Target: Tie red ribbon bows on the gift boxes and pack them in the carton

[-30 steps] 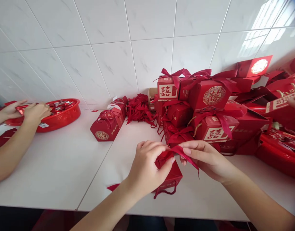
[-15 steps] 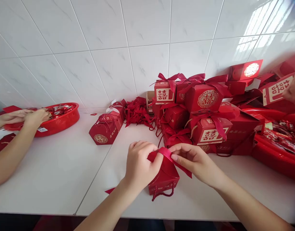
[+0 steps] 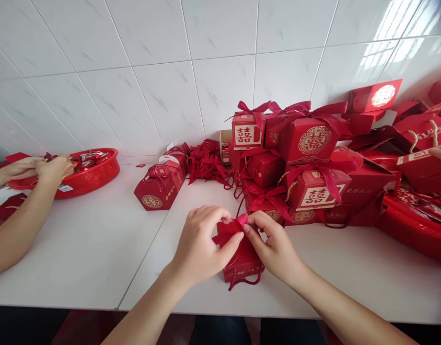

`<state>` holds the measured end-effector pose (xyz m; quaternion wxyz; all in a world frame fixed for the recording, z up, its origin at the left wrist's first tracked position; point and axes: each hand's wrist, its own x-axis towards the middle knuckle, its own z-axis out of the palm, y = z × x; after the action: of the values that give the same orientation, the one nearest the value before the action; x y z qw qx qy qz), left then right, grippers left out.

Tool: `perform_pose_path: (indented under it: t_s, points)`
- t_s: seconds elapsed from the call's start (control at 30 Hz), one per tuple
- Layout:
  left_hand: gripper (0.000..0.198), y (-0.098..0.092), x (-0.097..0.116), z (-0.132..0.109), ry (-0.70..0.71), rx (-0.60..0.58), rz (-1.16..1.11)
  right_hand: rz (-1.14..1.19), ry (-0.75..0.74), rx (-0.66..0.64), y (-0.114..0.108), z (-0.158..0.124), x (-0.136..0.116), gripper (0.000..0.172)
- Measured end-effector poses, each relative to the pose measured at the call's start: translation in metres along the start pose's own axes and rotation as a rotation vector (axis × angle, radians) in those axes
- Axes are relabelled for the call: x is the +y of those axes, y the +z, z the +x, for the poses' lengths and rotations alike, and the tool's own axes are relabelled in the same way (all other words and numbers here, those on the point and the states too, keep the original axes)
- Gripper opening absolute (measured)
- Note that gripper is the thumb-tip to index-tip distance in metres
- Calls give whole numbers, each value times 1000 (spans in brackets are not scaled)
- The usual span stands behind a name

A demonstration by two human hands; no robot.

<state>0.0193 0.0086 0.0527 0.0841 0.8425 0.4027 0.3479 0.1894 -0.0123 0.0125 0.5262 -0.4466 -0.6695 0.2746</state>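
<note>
One small red paper gift box point(image 3: 244, 261) is stood on the white tabletop point(image 3: 98, 249), near its front edge, between two hands. One red satin ribbon point(image 3: 238, 223) at its top is pinched from both sides: thumb and forefinger of the left hand point(image 3: 201, 247) are closed on it, and fingertips of the right hand point(image 3: 274, 247) are clamped on it likewise. Behind, red gift boxes point(image 3: 307, 163) are heaped; three emblem faces can be counted, but the total cannot be told. One pile of loose red ribbons point(image 3: 208, 163) and one long red box point(image 3: 159, 187) are seen left of them. At far left, two co-worker's hands point(image 3: 53, 167) are held at one round red plastic tray point(image 3: 98, 175).
</note>
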Motion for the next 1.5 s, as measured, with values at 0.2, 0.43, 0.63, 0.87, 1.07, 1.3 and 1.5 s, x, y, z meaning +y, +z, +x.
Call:
perform_pose_path:
  t_s: [0.2,0.43,0.63,0.87,1.07,1.3,1.5]
  points:
    - [19,4,-33,-24,-337,-81,-216,50,68,-134,-4,-2,4,23]
    - [42,4,-42,-27,-596,-397,-658,-81,87,-30,5,-2,-1,17]
    - [37,-21,-16,-15,-532,-401,-801,-271,31,80,20,-2,-5,14]
    - [27,-17,13,31,-336,-271,-797,-354,-108,-30,19,-10,-9,11]
    - [39,-10,-1,39,-228,-205,-665,-248,-43,-30,14,-8,-4,27]
    - [24,-4,-17,-1,-234,-214,-320,-48,14,-61,10,-7,-3,27]
    - [12,12,-18,-16,-167,-33,-384,136,79,119,16,-10,0,10]
